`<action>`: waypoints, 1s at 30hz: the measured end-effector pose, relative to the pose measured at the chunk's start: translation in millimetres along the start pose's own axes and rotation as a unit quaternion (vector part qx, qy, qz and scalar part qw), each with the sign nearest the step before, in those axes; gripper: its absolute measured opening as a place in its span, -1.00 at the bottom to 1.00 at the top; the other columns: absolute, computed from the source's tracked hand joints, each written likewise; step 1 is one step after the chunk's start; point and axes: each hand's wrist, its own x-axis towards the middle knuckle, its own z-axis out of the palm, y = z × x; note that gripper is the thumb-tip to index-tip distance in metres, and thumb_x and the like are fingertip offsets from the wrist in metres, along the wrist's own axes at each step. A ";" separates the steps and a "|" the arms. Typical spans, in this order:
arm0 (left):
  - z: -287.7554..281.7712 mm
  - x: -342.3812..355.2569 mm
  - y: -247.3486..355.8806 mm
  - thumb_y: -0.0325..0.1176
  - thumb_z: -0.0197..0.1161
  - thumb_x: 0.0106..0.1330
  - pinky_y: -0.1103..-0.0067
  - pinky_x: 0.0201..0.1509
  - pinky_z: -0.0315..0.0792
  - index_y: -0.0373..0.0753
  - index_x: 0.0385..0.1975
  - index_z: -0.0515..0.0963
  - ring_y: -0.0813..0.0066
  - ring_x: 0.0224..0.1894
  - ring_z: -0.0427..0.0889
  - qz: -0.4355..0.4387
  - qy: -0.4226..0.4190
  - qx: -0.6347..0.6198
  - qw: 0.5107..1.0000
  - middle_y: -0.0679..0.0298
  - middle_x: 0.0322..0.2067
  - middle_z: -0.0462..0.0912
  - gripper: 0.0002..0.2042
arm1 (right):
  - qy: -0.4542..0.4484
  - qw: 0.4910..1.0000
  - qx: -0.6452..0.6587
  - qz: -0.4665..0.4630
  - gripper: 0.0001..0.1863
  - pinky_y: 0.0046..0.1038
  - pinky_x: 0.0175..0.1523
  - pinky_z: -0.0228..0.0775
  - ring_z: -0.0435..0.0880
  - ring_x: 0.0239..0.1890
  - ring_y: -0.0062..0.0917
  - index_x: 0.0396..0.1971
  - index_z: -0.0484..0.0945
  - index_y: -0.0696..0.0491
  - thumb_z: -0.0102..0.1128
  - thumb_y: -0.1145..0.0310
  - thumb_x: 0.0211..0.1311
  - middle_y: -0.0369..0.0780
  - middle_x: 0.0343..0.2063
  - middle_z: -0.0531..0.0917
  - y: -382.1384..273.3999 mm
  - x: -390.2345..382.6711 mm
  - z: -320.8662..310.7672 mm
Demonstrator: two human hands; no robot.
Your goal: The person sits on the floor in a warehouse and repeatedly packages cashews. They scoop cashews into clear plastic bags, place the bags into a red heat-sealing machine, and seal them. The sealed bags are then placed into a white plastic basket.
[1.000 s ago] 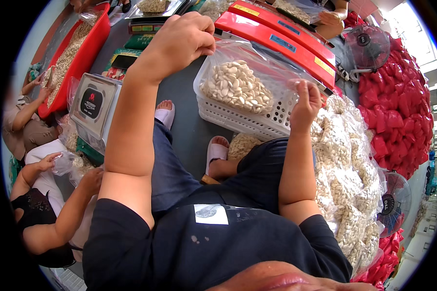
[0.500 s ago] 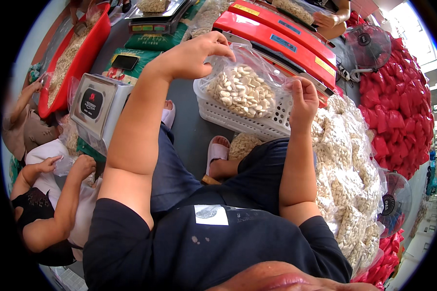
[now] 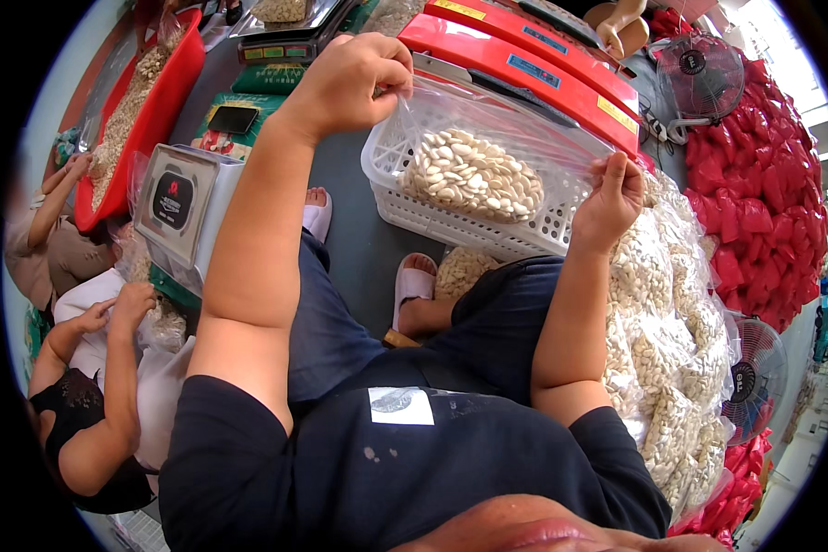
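A clear plastic bag of white, flat seeds [image 3: 475,175] rests in a white perforated basket [image 3: 469,232] in front of me. My left hand [image 3: 363,81] pinches one corner of the bag's mouth, and my right hand [image 3: 611,198] pinches the other. Between them the bag's top edge is pulled out nearly straight. Just beyond that edge lies the nearer of two long red sealing machines [image 3: 524,69]; whether the bag touches it I cannot tell.
Filled clear bags [image 3: 662,340] pile up at my right, with red packages [image 3: 754,193] and fans behind. A scale [image 3: 177,202] stands at left, near a phone [image 3: 234,120] and a red tub [image 3: 161,120]. Co-workers' hands [image 3: 120,308] work at the left; another hand [image 3: 616,32] is beyond the sealers.
My hands have moved apart, the left one up and the right one to the right. The bag's mouth has gone from slack to stretched. Beyond the sealers, another person's bag has left view.
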 end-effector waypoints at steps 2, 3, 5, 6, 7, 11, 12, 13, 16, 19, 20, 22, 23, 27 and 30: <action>-0.3 -1.1 -7.1 -0.54 0.18 -0.14 0.55 -0.20 0.25 -0.22 -0.67 0.49 0.42 -0.31 0.48 -0.017 -0.012 -0.071 0.997 0.33 -0.45 0.51 -0.95 | 0.006 0.999 0.026 0.029 -0.86 -0.67 -0.40 0.25 0.43 -0.57 -0.68 -0.53 0.43 0.12 0.08 0.38 0.13 -0.31 -0.63 0.50 0.5 0.3 0.5; -3.9 -1.2 -9.5 -0.54 0.19 -0.12 0.55 -0.20 0.26 -0.22 -0.65 0.50 0.42 -0.32 0.48 -0.028 -0.014 -0.102 0.994 0.33 -0.45 0.52 -0.95 | 0.008 0.998 0.044 0.049 -0.86 -0.67 -0.40 0.25 0.43 -0.57 -0.68 -0.53 0.44 0.11 0.08 0.38 0.13 -0.31 -0.64 0.50 -0.3 0.7 0.8; -7.8 -0.2 -9.1 -0.53 0.20 -0.11 0.53 -0.19 0.27 -0.22 -0.61 0.51 0.42 -0.31 0.49 -0.012 0.002 -0.064 0.998 0.33 -0.45 0.53 -0.94 | 0.014 0.994 0.074 0.077 -0.86 -0.66 -0.41 0.26 0.43 -0.58 -0.68 -0.53 0.44 0.11 0.07 0.37 0.14 -0.31 -0.64 0.50 -1.1 0.7 0.4; -8.4 1.5 -6.2 -0.53 0.20 -0.11 0.52 -0.17 0.27 -0.22 -0.59 0.51 0.43 -0.30 0.49 0.014 0.023 0.006 1.000 0.34 -0.45 0.53 -0.93 | 0.015 0.993 0.086 0.084 -0.86 -0.66 -0.42 0.26 0.43 -0.58 -0.67 -0.53 0.44 0.10 0.07 0.37 0.14 -0.31 -0.64 0.50 -1.2 0.9 0.2; -7.7 3.5 -3.6 -0.53 0.20 -0.10 0.51 -0.16 0.26 -0.22 -0.57 0.52 0.43 -0.29 0.49 0.040 0.044 0.075 0.995 0.34 -0.44 0.54 -0.92 | 0.017 0.991 0.099 0.092 -0.86 -0.66 -0.42 0.26 0.43 -0.58 -0.67 -0.53 0.44 0.10 0.07 0.37 0.14 -0.30 -0.63 0.50 -1.2 1.0 -0.1; 11.7 8.2 1.8 -0.57 0.15 -0.08 0.49 -0.12 0.24 -0.19 -0.47 0.51 0.43 -0.18 0.46 0.066 0.109 0.139 0.982 0.38 -0.36 0.54 -0.84 | 0.000 0.990 0.108 0.093 -0.86 -0.66 -0.43 0.26 0.42 -0.59 -0.68 -0.53 0.44 0.09 0.06 0.36 0.15 -0.31 -0.62 0.51 2.2 1.4 -1.3; 15.7 10.3 2.4 -0.59 0.13 -0.07 0.47 -0.06 0.20 -0.18 -0.48 0.49 0.44 -0.10 0.42 0.062 0.099 0.107 0.987 0.39 -0.32 0.52 -0.85 | -0.006 0.990 0.108 0.092 -0.86 -0.66 -0.43 0.26 0.41 -0.59 -0.68 -0.53 0.44 0.08 0.06 0.36 0.15 -0.31 -0.62 0.51 3.0 2.0 -2.0; 18.1 11.4 3.4 -0.59 0.13 -0.06 0.45 -0.04 0.19 -0.18 -0.50 0.48 0.44 -0.07 0.40 0.061 0.087 0.082 0.991 0.40 -0.30 0.51 -0.86 | -0.012 0.990 0.108 0.092 -0.86 -0.66 -0.43 0.26 0.41 -0.59 -0.69 -0.53 0.44 0.08 0.06 0.35 0.15 -0.32 -0.62 0.51 3.7 2.6 -2.3; 23.3 10.5 10.8 -0.56 0.12 -0.05 0.29 0.14 0.01 -0.11 -0.60 0.44 0.43 0.07 0.26 0.032 0.042 0.037 0.998 0.40 -0.19 0.43 -0.88 | -0.015 0.987 0.119 0.109 -0.86 -0.66 -0.43 0.25 0.41 -0.59 -0.69 -0.53 0.44 0.08 0.05 0.35 0.15 -0.32 -0.62 0.50 4.8 2.7 -2.7; 24.7 4.6 16.3 -0.53 0.13 -0.09 0.17 0.22 -0.14 -0.09 -0.67 0.41 0.43 0.10 0.22 0.003 -0.038 0.075 0.996 0.39 -0.19 0.39 -0.88 | -0.014 0.984 0.130 0.123 -0.86 -0.66 -0.44 0.25 0.41 -0.59 -0.68 -0.53 0.44 0.08 0.05 0.35 0.16 -0.32 -0.63 0.50 1.9 3.0 -0.8; 25.4 2.0 16.3 -0.53 0.12 -0.12 0.10 0.24 -0.25 -0.09 -0.71 0.41 0.43 0.08 0.24 -0.004 -0.064 0.083 0.995 0.37 -0.23 0.38 -0.89 | -0.006 0.988 0.109 0.110 -0.85 -0.66 -0.43 0.25 0.42 -0.59 -0.68 -0.53 0.44 0.08 0.04 0.36 0.16 -0.32 -0.63 0.50 2.5 3.4 -1.6; 15.7 1.8 20.5 -0.51 0.09 -0.11 0.10 0.23 -0.22 -0.10 -0.71 0.43 0.42 0.05 0.26 -0.045 -0.106 0.126 0.985 0.37 -0.25 0.38 -0.90 | 0.012 0.994 0.065 0.083 -0.84 -0.65 -0.43 0.25 0.42 -0.59 -0.67 -0.54 0.43 0.09 0.04 0.36 0.16 -0.31 -0.64 0.50 5.2 4.3 -5.2; 11.5 1.0 21.0 -0.50 0.08 -0.10 0.10 0.23 -0.21 -0.10 -0.71 0.43 0.42 0.04 0.26 -0.066 -0.127 0.148 0.979 0.36 -0.25 0.38 -0.91 | 0.003 0.996 0.059 0.064 -0.84 -0.65 -0.43 0.26 0.42 -0.59 -0.68 -0.55 0.43 0.10 0.04 0.36 0.17 -0.31 -0.64 0.49 5.6 5.5 -5.1; -2.2 -4.4 5.7 -0.51 -0.01 -0.09 0.02 0.18 -0.15 -0.14 -0.71 0.44 0.41 -0.03 0.32 -0.069 -0.008 0.191 0.979 0.37 -0.30 0.41 -0.90 | -0.014 0.999 0.030 0.021 -0.81 -0.67 -0.40 0.26 0.41 -0.58 -0.68 -0.56 0.43 0.13 0.03 0.35 0.17 -0.29 -0.63 0.49 0.8 0.5 -1.2; -5.2 0.6 9.5 -0.49 0.02 -0.14 0.13 0.17 -0.02 -0.20 -0.53 0.45 0.40 -0.05 0.36 -0.106 -0.048 0.100 0.988 0.31 -0.28 0.44 -0.86 | -0.009 0.999 0.047 0.022 -0.82 -0.66 -0.39 0.25 0.41 -0.57 -0.68 -0.55 0.43 0.12 0.03 0.36 0.17 -0.29 -0.61 0.49 1.6 1.0 -7.1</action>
